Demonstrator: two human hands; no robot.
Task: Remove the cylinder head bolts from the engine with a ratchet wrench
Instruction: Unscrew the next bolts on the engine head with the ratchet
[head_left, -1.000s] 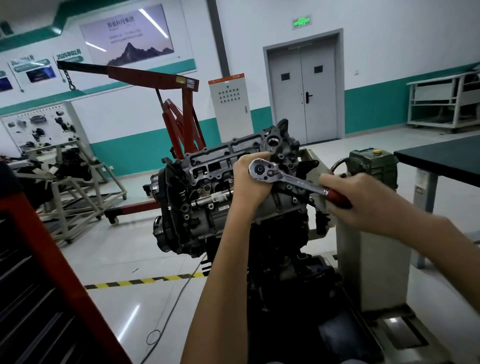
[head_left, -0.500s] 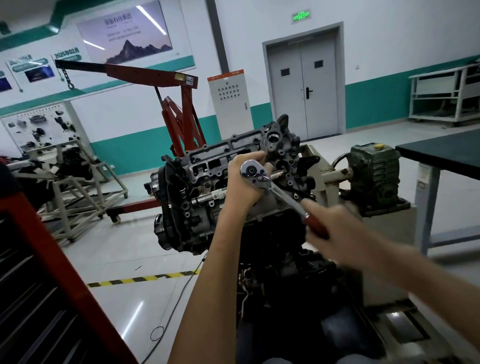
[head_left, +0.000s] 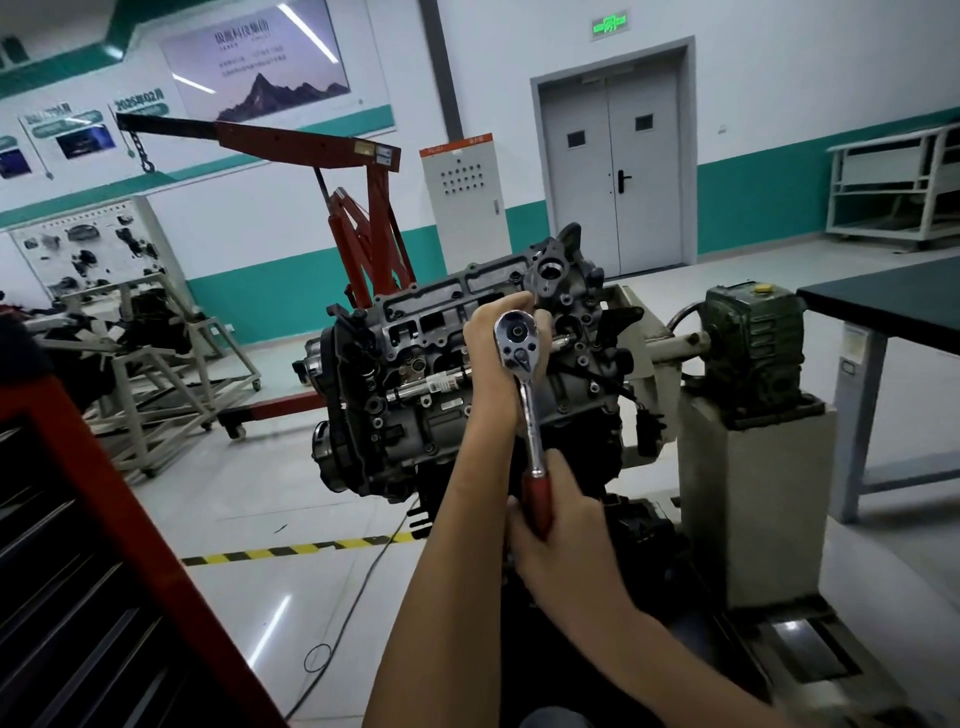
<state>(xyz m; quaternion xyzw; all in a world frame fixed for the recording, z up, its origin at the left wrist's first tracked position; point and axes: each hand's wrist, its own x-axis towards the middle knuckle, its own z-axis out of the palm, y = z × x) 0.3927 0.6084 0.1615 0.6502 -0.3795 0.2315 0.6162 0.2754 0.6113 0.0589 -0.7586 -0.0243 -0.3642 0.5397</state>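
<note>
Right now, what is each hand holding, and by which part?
Both hold the ratchet wrench: the right hand grips its red handle, and the left hand curls around behind its chrome head, against the engine.

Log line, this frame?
left grip: holds ratchet wrench head at engine | right grip: holds its red handle, pointing down

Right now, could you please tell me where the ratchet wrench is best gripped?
Wrap fingers round the ratchet wrench at its red handle, coming from below as the right hand does: its shaft hangs down from the head at the engine, so that end likely gives most leverage.
</note>
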